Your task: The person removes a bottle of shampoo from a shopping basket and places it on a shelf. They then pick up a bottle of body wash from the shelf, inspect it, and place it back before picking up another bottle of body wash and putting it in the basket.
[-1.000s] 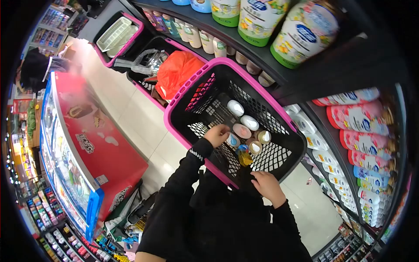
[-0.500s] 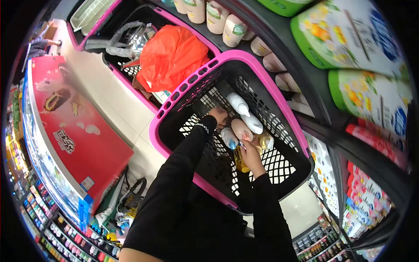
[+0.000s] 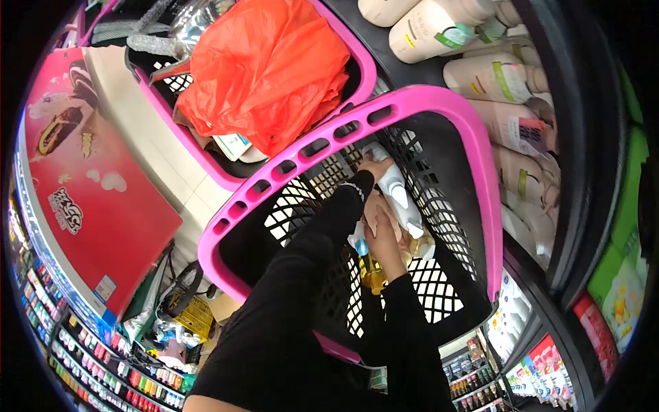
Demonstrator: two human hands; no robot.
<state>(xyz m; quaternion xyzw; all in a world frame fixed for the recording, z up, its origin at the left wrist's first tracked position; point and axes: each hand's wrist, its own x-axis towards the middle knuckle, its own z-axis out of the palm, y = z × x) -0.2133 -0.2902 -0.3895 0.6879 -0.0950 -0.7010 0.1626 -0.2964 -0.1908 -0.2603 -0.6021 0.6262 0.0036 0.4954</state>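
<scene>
A black mesh basket with a pink rim (image 3: 419, 101) stands in front of me, with several bottles lying at its bottom. My left hand (image 3: 374, 167), in a black sleeve, reaches deep inside and closes on the upper end of a white bottle (image 3: 400, 199). Just below it, my right hand (image 3: 381, 230) wraps over a pale pink bottle (image 3: 371, 206) in the cluster. A small blue-capped bottle (image 3: 357, 244) and a yellow bottle (image 3: 373, 275) lie beside and under my right wrist. My arms hide part of the cluster.
A second pink-rimmed basket behind holds an orange plastic bag (image 3: 268, 75). Cream-coloured bottles (image 3: 494, 75) fill the shelf on the right. A red freezer chest (image 3: 82, 172) stands left across pale floor tiles (image 3: 158, 158). Bags and a yellow crate (image 3: 185, 316) lie lower left.
My view has dropped closer to the basket. My left hand moved further in onto the white bottle, and my right hand came off the rim onto the bottle cluster.
</scene>
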